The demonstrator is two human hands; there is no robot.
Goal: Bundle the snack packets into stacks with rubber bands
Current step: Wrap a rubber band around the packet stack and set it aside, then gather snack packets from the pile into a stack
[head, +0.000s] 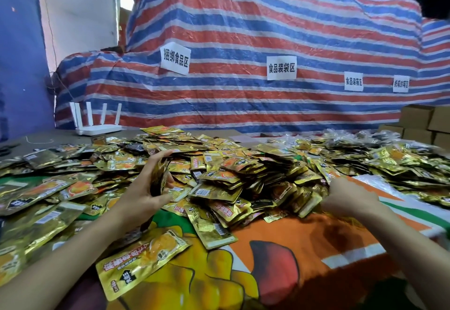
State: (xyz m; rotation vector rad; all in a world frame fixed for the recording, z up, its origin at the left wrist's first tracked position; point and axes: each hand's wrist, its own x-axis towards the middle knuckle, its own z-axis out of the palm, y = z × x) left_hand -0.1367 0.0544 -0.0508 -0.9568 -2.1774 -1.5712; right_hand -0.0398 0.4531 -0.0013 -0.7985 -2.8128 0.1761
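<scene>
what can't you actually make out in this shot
Head view:
1. Fingertips of the right hand: buried in the packet pile, so its grip is unclear.
2. Packet count in the stack that the left hand holds: edge-on, partly covered by fingers.
3. Rightmost paper label: too small and blurred to read.

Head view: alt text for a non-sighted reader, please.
The person's left hand grips a small upright stack of gold snack packets, while the right hand is at the edge of the big loose pile spread over a printed tablecloth. A striped tarp with paper signs hangs behind.
</scene>
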